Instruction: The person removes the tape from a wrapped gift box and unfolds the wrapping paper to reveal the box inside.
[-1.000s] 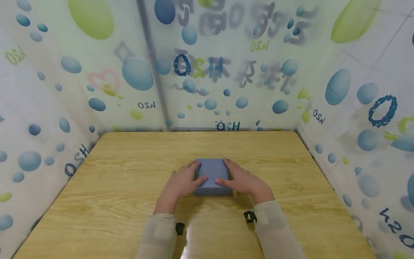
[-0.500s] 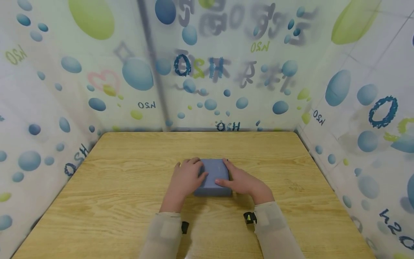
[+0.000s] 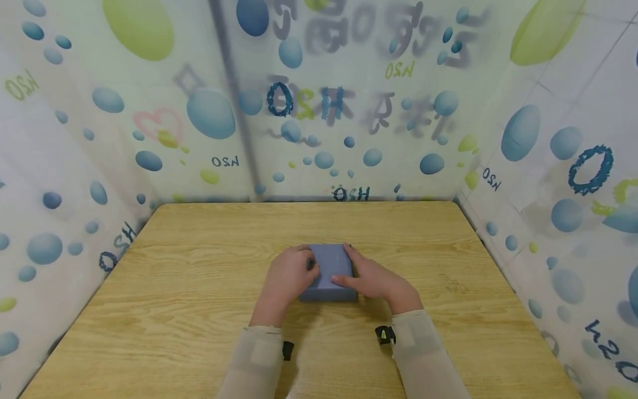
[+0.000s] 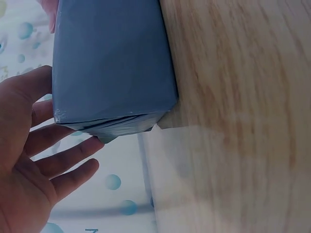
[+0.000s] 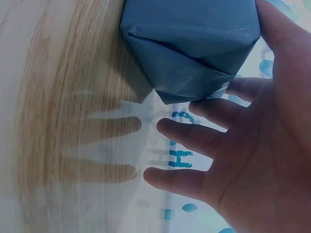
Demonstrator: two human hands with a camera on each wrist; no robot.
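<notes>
The left hand [image 3: 286, 277] has shifted inward over the left edge of the blue box [image 3: 329, 260], fingers bending; whether it pinches anything cannot be told. The right hand [image 3: 376, 277], fingers extended, touches the opposite side, apparently steadying the box on the table [image 3: 199, 266].

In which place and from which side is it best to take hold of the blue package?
Probably best by its left end and right end, coming from both sides together. The blue package lies flat on the table, so these ends seem easier to reach than its underside. Both show folded flaps, so squeeze gently.
</notes>
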